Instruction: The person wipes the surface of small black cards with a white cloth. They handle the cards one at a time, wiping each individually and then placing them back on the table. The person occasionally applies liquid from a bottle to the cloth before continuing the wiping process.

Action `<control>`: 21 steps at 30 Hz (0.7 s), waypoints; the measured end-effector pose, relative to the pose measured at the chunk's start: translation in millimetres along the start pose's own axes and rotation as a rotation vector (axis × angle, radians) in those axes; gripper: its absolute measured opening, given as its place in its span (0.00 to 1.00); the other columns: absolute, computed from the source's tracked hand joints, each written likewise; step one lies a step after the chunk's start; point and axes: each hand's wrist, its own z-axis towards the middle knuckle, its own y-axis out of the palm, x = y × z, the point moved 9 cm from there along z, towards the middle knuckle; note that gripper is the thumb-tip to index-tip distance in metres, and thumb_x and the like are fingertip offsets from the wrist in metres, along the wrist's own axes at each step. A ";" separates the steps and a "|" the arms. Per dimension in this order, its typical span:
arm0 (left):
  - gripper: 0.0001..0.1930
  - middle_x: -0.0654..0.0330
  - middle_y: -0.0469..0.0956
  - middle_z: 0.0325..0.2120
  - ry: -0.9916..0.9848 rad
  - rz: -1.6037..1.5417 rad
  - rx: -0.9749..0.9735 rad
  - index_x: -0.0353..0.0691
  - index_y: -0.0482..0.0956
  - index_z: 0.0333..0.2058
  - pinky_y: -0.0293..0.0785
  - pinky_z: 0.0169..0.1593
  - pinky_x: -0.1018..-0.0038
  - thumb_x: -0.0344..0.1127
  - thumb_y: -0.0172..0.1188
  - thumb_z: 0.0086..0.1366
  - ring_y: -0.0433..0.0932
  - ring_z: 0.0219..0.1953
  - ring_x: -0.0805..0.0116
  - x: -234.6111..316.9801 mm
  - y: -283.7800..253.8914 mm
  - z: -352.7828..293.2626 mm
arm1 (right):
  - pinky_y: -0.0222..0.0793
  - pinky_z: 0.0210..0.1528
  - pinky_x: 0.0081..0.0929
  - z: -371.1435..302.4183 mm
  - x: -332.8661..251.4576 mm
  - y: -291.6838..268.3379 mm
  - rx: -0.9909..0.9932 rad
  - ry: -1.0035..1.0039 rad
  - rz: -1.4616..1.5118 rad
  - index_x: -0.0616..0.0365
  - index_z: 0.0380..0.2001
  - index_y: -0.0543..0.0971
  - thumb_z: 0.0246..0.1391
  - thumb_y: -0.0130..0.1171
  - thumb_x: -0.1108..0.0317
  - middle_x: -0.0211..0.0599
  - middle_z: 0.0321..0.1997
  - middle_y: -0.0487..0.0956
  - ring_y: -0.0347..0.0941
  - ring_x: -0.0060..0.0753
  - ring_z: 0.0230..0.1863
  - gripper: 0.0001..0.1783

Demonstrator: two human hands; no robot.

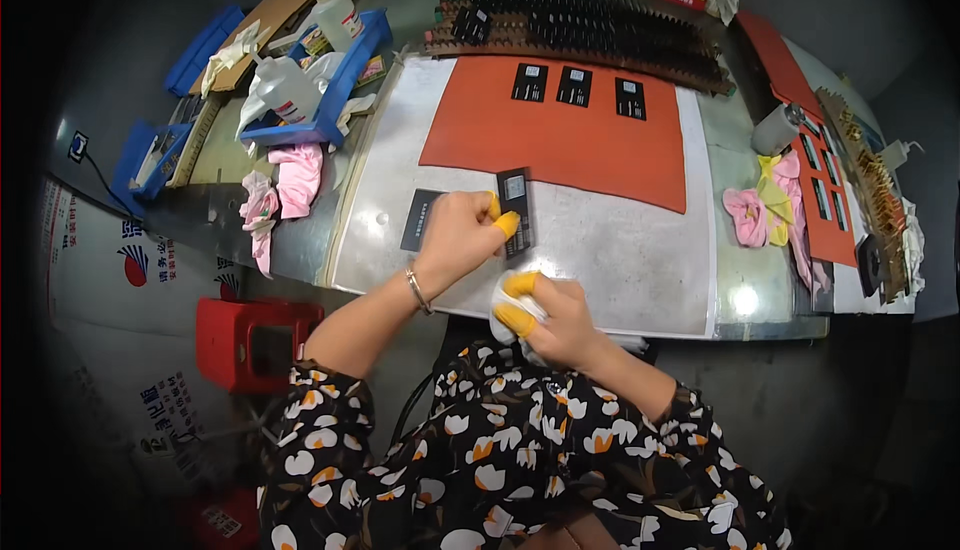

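My left hand [458, 238], with yellow finger cots on thumb and forefinger, pinches a thin black rectangular panel [516, 192] with a pale square near its top end. The panel stands tilted above the grey-white work surface. Close below it, my right hand [563, 322], also in yellow finger cots, is closed round a crumpled white cloth [507, 322]. Partly behind my left hand lies a second dark panel [417, 222] with a line of small print. Farther off, three similar black panels [574, 87] lie in a row on an orange-red mat [560, 145].
At the back, brown slotted racks [460, 48] hold rows of black panels. A blue tray [345, 100] with squeeze bottles [283, 88] stands at the left, near pink cloths [298, 180]. On the right are more cloths [765, 205] and a metal can [778, 130]. A red stool [225, 345] stands below left.
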 end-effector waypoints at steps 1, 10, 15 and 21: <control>0.12 0.53 0.75 0.14 0.152 0.522 0.087 0.35 0.75 0.15 0.69 0.22 0.68 0.38 0.58 0.48 0.75 0.17 0.60 15.4 -15.0 -1.4 | 0.67 0.24 0.27 -2.5 -5.0 -14.6 -0.012 0.038 0.069 0.61 0.29 0.74 0.45 0.62 0.69 0.43 0.22 0.74 0.71 0.41 0.20 0.10; 0.25 0.47 0.77 0.25 0.052 0.741 -0.099 0.33 0.78 0.26 0.73 0.34 0.63 0.56 0.59 0.49 0.77 0.31 0.53 -1.0 8.9 83.6 | 0.58 0.25 0.14 -57.2 81.1 -138.8 0.337 0.595 0.258 0.61 0.30 0.72 0.51 0.57 0.69 0.22 0.21 0.69 0.60 0.12 0.23 0.07; 0.34 0.47 0.77 0.33 -0.284 0.698 0.176 0.32 0.75 0.40 0.74 0.41 0.67 0.61 0.61 0.46 0.76 0.40 0.55 -16.8 -16.9 210.3 | 0.57 0.26 0.13 -65.5 100.6 -143.0 0.320 0.662 0.273 0.60 0.29 0.72 0.52 0.56 0.67 0.21 0.22 0.68 0.60 0.11 0.24 0.08; 0.25 0.55 0.79 0.36 -0.408 0.715 -0.032 0.38 0.81 0.32 0.73 0.42 0.70 0.56 0.63 0.45 0.77 0.40 0.61 -21.3 7.7 243.2 | 0.58 0.23 0.14 -67.5 97.3 -144.0 0.252 0.640 0.249 0.61 0.29 0.72 0.52 0.57 0.66 0.23 0.20 0.70 0.61 0.10 0.22 0.09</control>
